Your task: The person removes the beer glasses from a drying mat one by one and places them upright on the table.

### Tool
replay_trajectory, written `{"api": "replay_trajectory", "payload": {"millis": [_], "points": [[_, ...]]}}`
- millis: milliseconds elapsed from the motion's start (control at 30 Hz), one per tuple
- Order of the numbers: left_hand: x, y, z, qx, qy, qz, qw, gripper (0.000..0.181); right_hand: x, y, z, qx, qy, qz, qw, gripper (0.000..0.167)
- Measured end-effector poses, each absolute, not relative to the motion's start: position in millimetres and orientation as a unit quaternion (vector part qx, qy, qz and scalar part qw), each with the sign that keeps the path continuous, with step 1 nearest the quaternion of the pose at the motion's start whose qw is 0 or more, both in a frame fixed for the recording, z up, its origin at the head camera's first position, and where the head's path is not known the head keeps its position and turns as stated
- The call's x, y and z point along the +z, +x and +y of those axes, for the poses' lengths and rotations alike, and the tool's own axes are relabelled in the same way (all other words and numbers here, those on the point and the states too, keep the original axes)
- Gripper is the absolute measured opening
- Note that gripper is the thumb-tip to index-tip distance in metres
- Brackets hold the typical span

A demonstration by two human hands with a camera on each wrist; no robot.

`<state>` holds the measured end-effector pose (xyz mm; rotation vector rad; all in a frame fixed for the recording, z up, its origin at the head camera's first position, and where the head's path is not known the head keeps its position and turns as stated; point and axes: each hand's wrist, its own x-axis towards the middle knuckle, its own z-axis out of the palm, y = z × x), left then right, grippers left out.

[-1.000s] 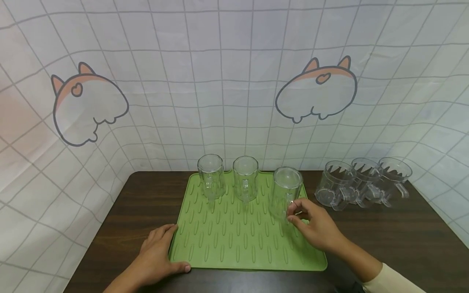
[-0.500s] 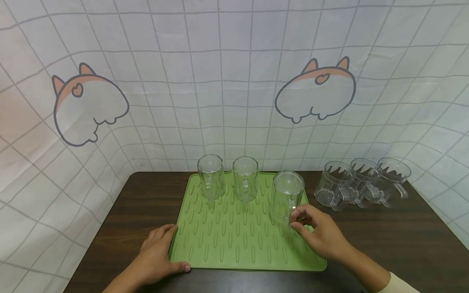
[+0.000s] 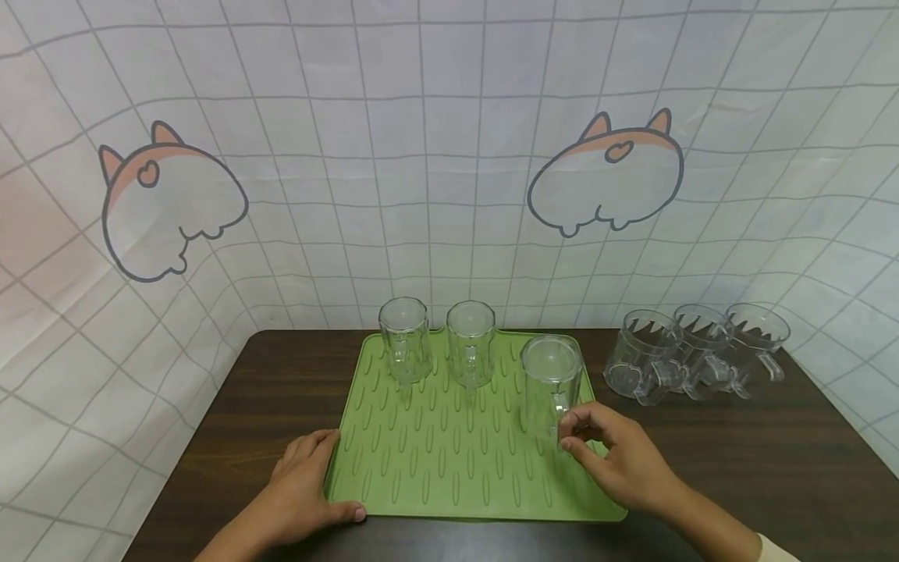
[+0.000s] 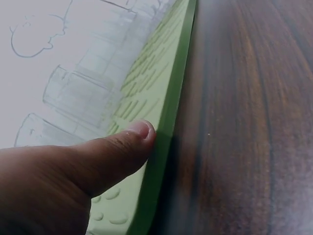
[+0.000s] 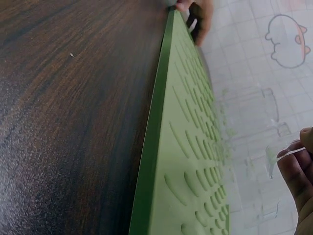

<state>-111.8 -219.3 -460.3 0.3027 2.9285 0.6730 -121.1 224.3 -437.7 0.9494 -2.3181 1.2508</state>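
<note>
Drawn closer, one glass mug [image 3: 548, 389] is just beyond the right hand [image 3: 621, 457], whose curled fingers [image 3: 586, 416] pinch its handle [image 3: 559, 403].

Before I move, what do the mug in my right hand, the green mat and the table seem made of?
Mug: glossy glass or perhaps clear plastic, with bright highlights and transparent walls.
Green mat: matte, probably silicone or rubber, with moulded ridges.
Table: dark brown wood or laminate, with streaky grain and a soft sheen.
</note>
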Motion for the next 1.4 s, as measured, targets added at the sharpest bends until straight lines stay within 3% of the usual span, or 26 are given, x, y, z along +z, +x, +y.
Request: {"api": "replay_trajectory", "payload": {"millis": [633,1400], "points": [[-441,-110,-195,0.284,0.134,0.949,-0.034,0.083,-439,-115,222,0.414,0.351,-0.820,0.182,0.043],[-422,-117,-160,0.319,0.191,0.926,-0.061,0.074,-438,-117,219,0.398,0.375,-0.812,0.202,0.048]]}}
